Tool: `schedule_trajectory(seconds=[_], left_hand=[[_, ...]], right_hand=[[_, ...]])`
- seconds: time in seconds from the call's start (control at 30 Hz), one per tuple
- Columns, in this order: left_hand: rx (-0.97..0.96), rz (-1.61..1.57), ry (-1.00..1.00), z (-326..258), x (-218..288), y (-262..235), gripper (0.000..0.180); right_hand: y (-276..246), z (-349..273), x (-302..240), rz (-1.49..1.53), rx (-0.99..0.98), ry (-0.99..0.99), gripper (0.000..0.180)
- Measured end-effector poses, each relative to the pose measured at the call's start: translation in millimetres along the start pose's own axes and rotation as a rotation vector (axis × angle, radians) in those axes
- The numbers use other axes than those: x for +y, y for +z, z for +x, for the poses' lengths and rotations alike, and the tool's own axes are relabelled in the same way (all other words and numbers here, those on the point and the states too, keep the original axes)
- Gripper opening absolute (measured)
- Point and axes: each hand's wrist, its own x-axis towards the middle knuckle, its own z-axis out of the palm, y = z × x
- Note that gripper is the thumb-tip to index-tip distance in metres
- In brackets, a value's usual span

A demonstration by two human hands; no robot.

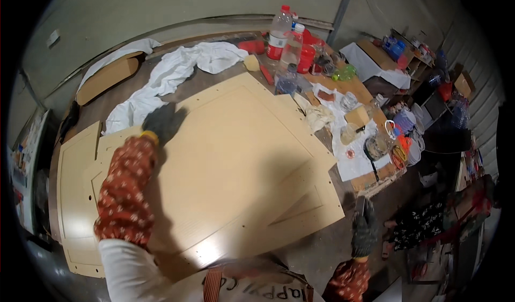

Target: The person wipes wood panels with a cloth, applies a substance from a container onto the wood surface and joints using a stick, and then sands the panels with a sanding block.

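Note:
A large beige cabinet door panel [236, 157] lies flat on the workbench, on top of other beige panels [75, 194]. My left hand [163, 120], in a dark grey glove with a red patterned sleeve, rests flat on the panel's far left corner. My right hand [365, 229], also gloved, hangs off the bench's right side below the panel's right corner and grips a small dark flat tool [360, 204]; what kind of tool I cannot tell.
White cloths [177, 71] lie crumpled at the back of the bench. Plastic bottles [280, 31], a red cup [306, 59], jars and a yellow sponge [251, 62] crowd the back right. A seated person [429, 221] is at the right. More clutter fills shelves [424, 66] behind.

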Motion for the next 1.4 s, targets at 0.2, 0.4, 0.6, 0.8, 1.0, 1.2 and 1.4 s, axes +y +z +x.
schedule_trajectory(seconds=[0.2,0.4,0.6,0.8,1.0,1.2,1.4], left_hand=[[-0.137,-0.086,0.139,30,86,15,0.054],[-0.072,-0.030,0.218,28,113,25,0.070],[-0.040,-0.025,0.221,16,111,22,0.066],[-0.054,0.022,0.207,18,117,27,0.063],[-0.080,0.048,0.176,22,114,26,0.062],[-0.105,-0.001,0.179,24,122,18,0.063],[-0.037,-0.022,0.229,21,117,36,0.062]], right_hand=[[-34,12,-29,0.338,-0.011,0.248,0.048],[2,116,-62,-0.484,-0.188,-0.865,0.047],[86,204,-93,-0.239,-0.454,-0.988,0.049],[220,283,-133,-0.320,-0.370,-0.960,0.049],[213,290,-147,-0.339,-0.532,-0.919,0.053],[115,250,-55,-0.324,-0.350,-1.060,0.046],[-38,78,6,-0.190,-0.359,-0.454,0.046]])
